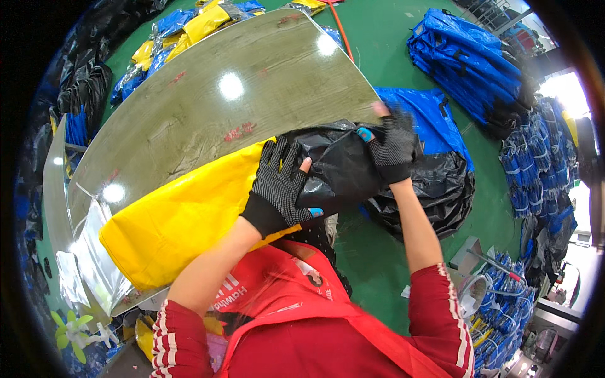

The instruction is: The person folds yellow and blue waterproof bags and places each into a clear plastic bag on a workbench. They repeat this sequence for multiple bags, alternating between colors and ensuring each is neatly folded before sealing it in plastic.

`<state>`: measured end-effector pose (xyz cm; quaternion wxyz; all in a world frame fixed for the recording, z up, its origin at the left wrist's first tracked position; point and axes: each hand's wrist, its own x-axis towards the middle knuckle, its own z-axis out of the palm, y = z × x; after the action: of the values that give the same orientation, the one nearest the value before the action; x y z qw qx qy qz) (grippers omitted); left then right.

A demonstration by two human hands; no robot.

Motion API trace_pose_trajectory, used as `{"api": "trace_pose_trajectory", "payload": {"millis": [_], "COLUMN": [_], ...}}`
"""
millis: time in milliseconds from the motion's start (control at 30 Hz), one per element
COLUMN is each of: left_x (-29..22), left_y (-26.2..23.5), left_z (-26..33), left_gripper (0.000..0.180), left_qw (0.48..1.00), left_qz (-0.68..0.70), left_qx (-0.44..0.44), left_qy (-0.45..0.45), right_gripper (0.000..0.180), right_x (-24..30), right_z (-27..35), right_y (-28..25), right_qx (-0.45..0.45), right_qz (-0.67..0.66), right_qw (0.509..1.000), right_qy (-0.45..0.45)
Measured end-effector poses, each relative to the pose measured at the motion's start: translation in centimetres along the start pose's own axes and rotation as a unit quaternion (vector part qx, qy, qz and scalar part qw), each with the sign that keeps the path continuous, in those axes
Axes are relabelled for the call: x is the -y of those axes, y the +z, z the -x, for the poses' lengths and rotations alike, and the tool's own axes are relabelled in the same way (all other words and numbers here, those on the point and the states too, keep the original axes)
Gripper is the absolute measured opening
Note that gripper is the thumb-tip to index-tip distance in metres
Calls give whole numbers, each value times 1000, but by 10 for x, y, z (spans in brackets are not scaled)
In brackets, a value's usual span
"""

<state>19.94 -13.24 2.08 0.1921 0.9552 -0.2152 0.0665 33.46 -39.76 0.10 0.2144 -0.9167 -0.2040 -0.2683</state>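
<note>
A folded yellow sheet [183, 217] of smooth, plastic-like material lies along the near edge of the table, with a crumpled black section [337, 160] at its right end. My left hand [277, 179], in a black dotted glove with some bare fingertips, rests flat where yellow meets black, fingers stretched out. Blue shows at its thumb tip. At the right end of the black section is my right hand [394, 148], gloved alike, its thumb lying on the black material. Its other fingers are blurred, so their grip is unclear.
The grey-brown tabletop [208, 107] curves beyond my hands. Off its right side lies a blue sheet [422, 116] with a black end [435, 189]. A big blue bundle [466, 69] lies on the green floor [378, 38]. Blue and yellow packets [183, 34] lie past the far edge.
</note>
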Motion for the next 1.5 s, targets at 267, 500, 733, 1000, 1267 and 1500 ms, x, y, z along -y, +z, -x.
{"api": "trace_pose_trajectory", "payload": {"millis": [267,500,733,1000,1267,1500], "left_x": [4,-32,7,43,48,11], "left_y": [14,-14,-81,-27,-67,-26], "left_z": [4,46,144,138,184,381], "left_gripper": [95,59,59,54,52,70], "left_qw": [998,943,991,969,972,580], "left_qz": [-38,327,31,-130,-35,117], "left_qx": [-41,7,-42,-93,-92,-442], "left_qy": [18,-61,-127,-188,-213,-674], "right_gripper": [42,66,57,72,84,69], "right_x": [75,232,268,247,290,318], "right_z": [34,2,49,37,51,66], "right_y": [-50,-59,-40,16,30,29], "right_qx": [-152,96,240,164,237,211], "right_qz": [-510,-239,-191,-72,-80,34], "right_qw": [707,956,918,963,944,937], "right_qy": [466,-139,-253,-200,-216,-275]}}
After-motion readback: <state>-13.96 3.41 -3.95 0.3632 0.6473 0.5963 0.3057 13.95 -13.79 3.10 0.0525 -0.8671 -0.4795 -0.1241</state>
